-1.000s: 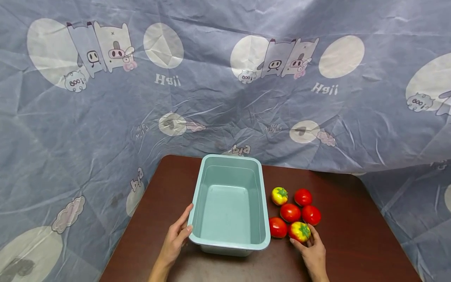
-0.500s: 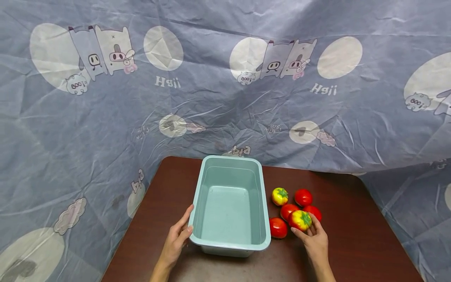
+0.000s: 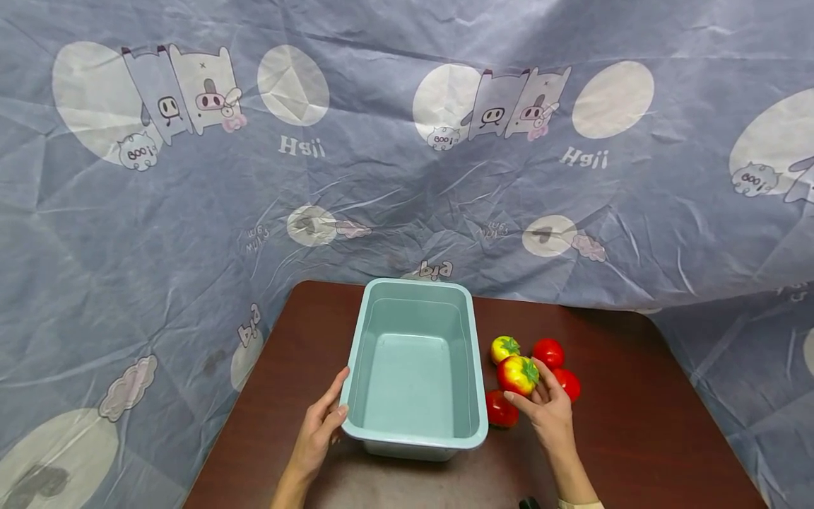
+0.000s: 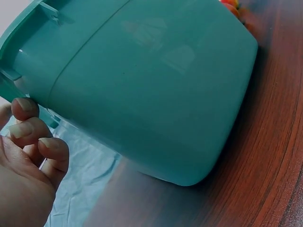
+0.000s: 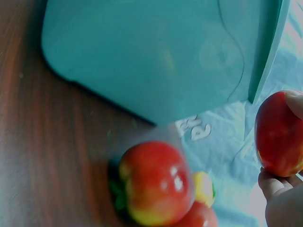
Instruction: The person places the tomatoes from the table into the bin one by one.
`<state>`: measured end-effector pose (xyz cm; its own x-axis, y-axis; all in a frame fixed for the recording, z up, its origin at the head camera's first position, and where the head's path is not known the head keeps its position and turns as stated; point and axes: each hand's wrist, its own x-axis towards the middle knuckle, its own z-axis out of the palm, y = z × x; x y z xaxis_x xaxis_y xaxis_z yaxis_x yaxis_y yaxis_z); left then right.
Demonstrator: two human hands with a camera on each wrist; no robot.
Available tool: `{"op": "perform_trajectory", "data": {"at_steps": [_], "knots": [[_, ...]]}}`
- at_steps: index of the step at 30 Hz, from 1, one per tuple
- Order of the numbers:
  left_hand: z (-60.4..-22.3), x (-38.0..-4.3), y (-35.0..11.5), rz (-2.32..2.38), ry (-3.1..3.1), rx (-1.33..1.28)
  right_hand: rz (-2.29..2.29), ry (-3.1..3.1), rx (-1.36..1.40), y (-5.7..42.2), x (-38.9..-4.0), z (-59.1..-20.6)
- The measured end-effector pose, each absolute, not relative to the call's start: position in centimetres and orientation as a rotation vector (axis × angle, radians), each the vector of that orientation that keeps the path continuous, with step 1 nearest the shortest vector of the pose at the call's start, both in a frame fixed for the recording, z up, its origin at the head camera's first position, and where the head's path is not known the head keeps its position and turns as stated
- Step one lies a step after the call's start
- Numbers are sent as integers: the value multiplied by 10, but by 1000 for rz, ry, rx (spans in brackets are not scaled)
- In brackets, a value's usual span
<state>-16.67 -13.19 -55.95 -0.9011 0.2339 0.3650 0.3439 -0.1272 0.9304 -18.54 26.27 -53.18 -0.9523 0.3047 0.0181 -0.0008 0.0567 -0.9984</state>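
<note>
My right hand [image 3: 548, 411] holds a red-and-yellow toy tomato [image 3: 518, 375] with a green leafy top, thumb on one side and fingers on the other. It is raised over the other tomatoes, close to the right side of a pale teal plastic basin [image 3: 480, 396]. In the right wrist view this tomato [image 5: 279, 135] shows at the right edge, higher than the basin's base. My left hand [image 3: 316, 424] grips the basin's left rim near the front corner, thumb on top; in the left wrist view its fingers [image 4: 54, 149] curl below the rim.
Round the held tomato lie a yellow tomato [image 3: 504, 348], a red one [image 3: 548, 353] at the back, another [image 3: 567, 385] to the right and one [image 3: 502, 410] beside the basin. The dark brown table [image 3: 636, 424] meets a grey-blue printed cloth [image 3: 394, 177] behind and at the sides.
My right hand has lifted the red-and-yellow tomato off the table and carried it up and leftward toward the basin, now covering the middle red tomato. My left hand stays on the rim.
</note>
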Motion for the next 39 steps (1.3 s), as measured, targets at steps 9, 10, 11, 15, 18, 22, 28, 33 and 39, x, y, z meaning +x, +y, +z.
{"op": "perform_trajectory", "data": {"at_steps": [9, 10, 11, 15, 18, 22, 28, 33, 39], "knots": [[-559, -167, -133, -2192, -2028, -676, 1995, -2107, -84, 241, -191, -508], [-559, -167, -133, -2193, -2029, -676, 1982, -2115, -77, 239, -192, -507], [-559, -167, -133, -2193, -2030, -677, 1971, -2117, -72, 238, -192, -505], [-557, -167, -133, -2189, -2034, -676, 1964, -2095, -60, 232, -195, -499], [-557, -167, -134, -2180, -2036, -673, 1970, -2085, -19, 227, -195, -494], [-558, -168, -135, -2177, -2037, -678, 1987, -2082, 69, 219, -195, -489], [-558, -168, -135, -2172, -2034, -689, 2018, -2072, 162, 207, -196, -485], [-559, -168, -134, -2162, -2031, -690, 1967, -2164, 232, 198, -198, -486], [-561, -168, -134, -2178, -2021, -692, 1970, -2130, 346, 191, -199, -488]]}}
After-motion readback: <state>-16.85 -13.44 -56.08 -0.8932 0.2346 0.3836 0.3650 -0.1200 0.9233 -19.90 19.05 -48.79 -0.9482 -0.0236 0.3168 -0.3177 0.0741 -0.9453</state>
